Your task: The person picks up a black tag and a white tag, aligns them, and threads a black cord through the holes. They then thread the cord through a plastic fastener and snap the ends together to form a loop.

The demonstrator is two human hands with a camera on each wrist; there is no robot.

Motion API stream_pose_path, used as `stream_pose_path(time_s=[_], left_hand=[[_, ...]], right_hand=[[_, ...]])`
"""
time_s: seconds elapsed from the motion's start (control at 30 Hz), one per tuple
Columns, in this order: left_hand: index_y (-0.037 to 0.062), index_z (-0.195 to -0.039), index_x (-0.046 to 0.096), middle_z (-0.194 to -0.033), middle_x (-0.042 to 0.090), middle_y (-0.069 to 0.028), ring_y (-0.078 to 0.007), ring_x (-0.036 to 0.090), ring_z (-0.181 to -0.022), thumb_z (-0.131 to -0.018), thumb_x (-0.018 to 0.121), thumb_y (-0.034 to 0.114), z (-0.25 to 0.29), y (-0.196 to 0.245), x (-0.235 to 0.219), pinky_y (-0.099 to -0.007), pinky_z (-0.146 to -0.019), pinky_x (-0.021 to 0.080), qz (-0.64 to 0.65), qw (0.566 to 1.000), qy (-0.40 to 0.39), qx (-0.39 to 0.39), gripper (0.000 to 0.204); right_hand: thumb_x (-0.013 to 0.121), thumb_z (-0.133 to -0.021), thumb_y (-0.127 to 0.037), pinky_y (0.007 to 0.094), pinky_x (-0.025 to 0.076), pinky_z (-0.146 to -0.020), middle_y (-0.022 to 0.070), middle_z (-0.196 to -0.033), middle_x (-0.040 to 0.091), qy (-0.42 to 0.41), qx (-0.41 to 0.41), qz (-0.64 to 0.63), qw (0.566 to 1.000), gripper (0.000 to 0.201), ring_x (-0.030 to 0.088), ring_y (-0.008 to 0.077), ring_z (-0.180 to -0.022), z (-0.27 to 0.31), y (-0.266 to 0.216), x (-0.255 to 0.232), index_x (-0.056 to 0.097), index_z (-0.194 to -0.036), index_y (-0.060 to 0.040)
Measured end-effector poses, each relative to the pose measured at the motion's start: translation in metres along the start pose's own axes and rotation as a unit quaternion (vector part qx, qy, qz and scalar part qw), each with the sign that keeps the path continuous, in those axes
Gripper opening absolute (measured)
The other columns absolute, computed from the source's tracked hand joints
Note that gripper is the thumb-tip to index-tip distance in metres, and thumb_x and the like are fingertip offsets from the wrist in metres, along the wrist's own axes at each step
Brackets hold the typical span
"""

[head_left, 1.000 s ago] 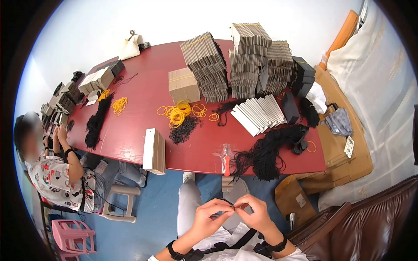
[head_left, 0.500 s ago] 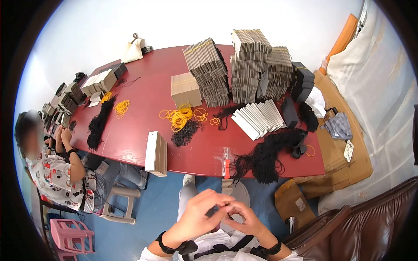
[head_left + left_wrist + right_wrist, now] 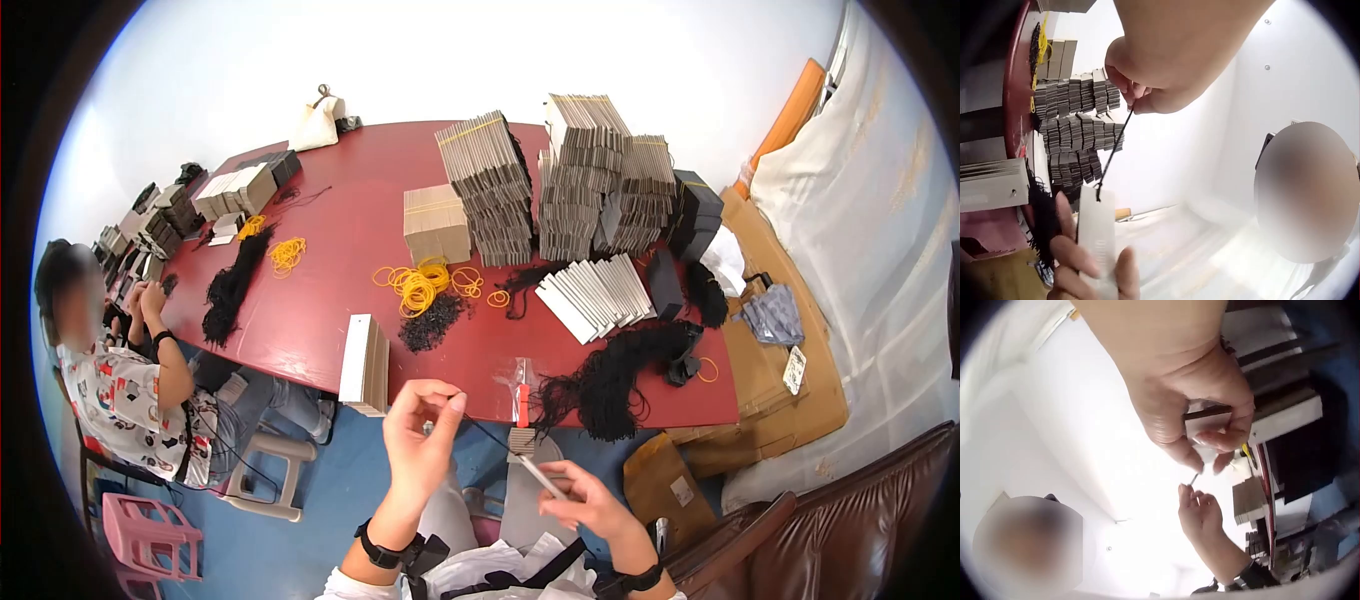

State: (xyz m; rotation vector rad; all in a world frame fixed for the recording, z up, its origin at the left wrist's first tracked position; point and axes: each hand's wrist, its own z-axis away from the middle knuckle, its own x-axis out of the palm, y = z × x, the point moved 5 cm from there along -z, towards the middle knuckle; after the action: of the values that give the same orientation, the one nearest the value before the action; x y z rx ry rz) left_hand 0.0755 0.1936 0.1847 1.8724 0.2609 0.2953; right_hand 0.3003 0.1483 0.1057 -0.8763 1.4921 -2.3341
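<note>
In the head view my left hand, raised over my lap, pinches the end of a thin black cord. The cord runs taut down to a white hang tag, gripped by my right hand. The left wrist view shows the cord looped at the top end of the tag, with the fingers of my right hand around its lower part. Below the hands, a small stack of tags lies at my lap by the table edge.
The red table bears a tag block at its front edge, yellow rubber bands, a pile of small black pieces, fanned white tags, black cords and tall bundled stacks. Another person sits at left.
My hands were together at the fingertips over my lap. They have since drawn apart, the left up and leftward, with the cord stretched to the tag in the right.
</note>
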Motion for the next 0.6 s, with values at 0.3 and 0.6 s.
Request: stream_pose_path(time_s=[0.3, 0.6], left_hand=[[0.0001, -0.096, 0.058, -0.085, 0.063, -0.0027, -0.0107, 0.065, -0.08, -0.089, 0.063, 0.002, -0.048, -0.04, 0.018, -0.0233, -0.072, 0.053, 0.086, 0.996, -0.004, -0.01, 0.009], [0.0, -0.1, 0.062, -0.098, 0.067, -0.0061, -0.014, 0.064, -0.096, -0.088, 0.06, -0.003, -0.072, -0.109, 0.044, -0.0266, -0.084, 0.051, -0.043, 0.999, 0.023, -0.02, 0.013]], right_hand=[[0.063, -0.086, -0.015, 0.033, 0.051, -0.064, 0.0133, -0.076, 0.065, 0.315, -0.276, 0.486, 0.767, 0.015, 0.065, 0.0235, -0.067, -0.068, -0.11, -0.06, 0.059, -0.089, -0.0008], [0.069, -0.074, -0.017, 0.0425, 0.054, -0.071, 0.0128, -0.087, 0.064, 0.401, -0.204, 0.73, 0.514, 0.02, 0.061, 0.0291, -0.09, -0.161, -0.123, -0.086, 0.064, -0.082, -0.0003]])
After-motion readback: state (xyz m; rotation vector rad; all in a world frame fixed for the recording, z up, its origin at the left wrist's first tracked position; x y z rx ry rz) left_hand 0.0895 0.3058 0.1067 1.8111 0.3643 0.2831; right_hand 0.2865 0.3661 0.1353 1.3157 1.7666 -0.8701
